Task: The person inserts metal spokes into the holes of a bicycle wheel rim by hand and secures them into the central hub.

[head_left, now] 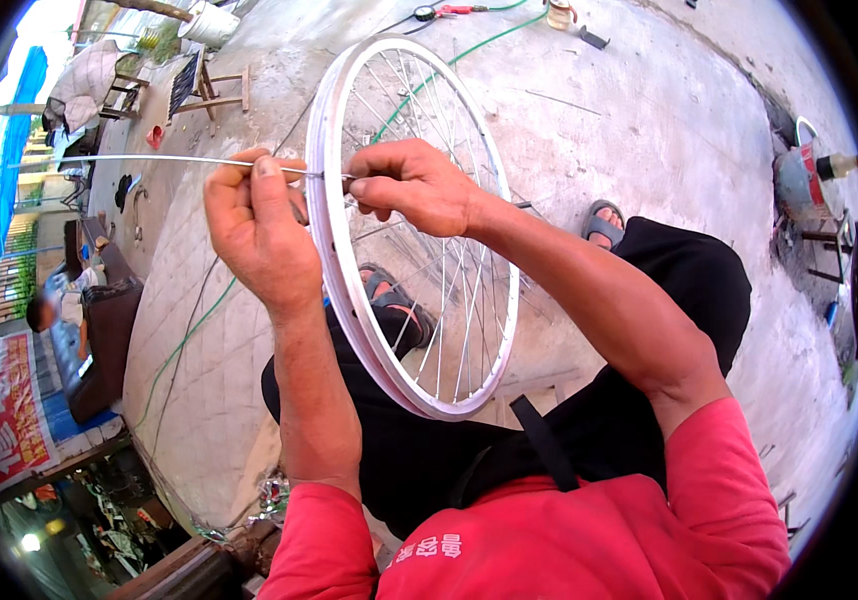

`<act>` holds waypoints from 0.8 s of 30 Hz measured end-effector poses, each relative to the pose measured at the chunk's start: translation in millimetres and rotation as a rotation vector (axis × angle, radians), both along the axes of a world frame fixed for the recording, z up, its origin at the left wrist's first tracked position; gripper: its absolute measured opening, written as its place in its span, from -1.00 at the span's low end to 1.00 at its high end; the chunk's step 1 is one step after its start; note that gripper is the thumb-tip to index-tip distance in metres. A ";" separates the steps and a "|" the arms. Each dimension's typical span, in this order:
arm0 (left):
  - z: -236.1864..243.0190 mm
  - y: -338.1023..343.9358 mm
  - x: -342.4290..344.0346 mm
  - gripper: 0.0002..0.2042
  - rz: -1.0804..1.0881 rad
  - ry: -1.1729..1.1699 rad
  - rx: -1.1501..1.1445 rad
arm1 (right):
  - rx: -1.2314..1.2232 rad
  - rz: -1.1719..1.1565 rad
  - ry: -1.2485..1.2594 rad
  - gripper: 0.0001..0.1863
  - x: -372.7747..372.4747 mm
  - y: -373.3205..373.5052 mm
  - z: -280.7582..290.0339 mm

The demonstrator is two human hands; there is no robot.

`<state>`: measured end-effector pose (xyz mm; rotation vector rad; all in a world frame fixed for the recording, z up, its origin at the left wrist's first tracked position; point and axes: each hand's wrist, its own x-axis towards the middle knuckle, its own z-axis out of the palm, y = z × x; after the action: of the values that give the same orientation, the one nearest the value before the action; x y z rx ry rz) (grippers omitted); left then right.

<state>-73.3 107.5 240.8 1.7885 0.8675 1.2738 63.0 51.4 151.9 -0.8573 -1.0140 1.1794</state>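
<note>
A bicycle wheel rim, pale and silvery, stands upright before me between my legs. Thin metal spokes cross its inside. On its left side my left hand pinches a long thin metal rod between thumb and fingers. One end of the rod points out to the left; the other meets the rim's outer face. Inside the rim, directly opposite, my right hand is closed in a pinch on a thin spoke end. My fingers partly hide that end.
A green hose runs over the concrete floor, near a gauge with a red handle. A wooden stool stands at the far left. Another person is by a dark seat on the left. A bucket stands at the right.
</note>
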 end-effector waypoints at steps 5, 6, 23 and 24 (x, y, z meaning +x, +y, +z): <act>5.0 2.5 -1.3 -0.86 0.069 0.067 0.042 | 0.055 -0.001 0.188 -0.78 -9.1 1.6 1.1; 3.9 2.5 -1.5 -0.86 0.077 0.077 0.051 | 0.064 -0.001 0.211 -0.78 -10.6 0.4 -1.2; -1.0 10.5 -9.0 -0.79 0.116 0.098 0.123 | 0.108 -0.028 0.162 -0.76 -13.9 19.2 -4.7; -1.8 10.9 -9.9 -0.79 0.119 0.094 0.125 | 0.108 -0.019 0.170 -0.76 -14.0 19.3 -5.3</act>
<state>-83.2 118.4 239.1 1.9330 0.9779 1.3537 49.0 70.7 146.6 -0.6689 -0.9201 1.1501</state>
